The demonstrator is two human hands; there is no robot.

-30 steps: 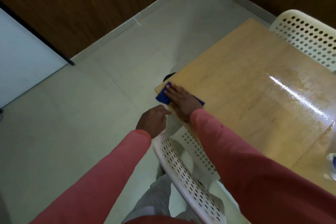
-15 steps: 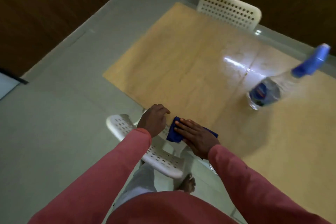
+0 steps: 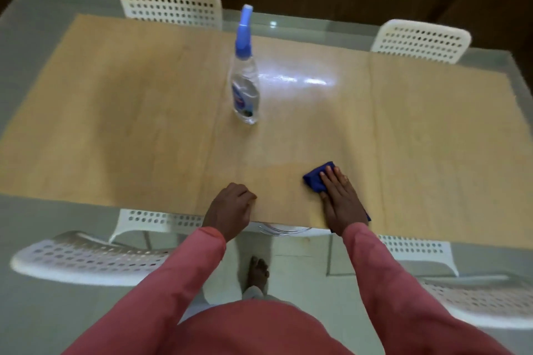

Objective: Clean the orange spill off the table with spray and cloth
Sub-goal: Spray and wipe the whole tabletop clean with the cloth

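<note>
While left hand (image 3: 230, 210) idles (curled), right hand (image 3: 341, 199) flattens cloth (image 3: 317, 177).

The right hand (image 3: 343, 202) presses a blue cloth (image 3: 317, 177) flat on the table (image 3: 144, 124); the left hand (image 3: 229, 210) rests curled.
</note>
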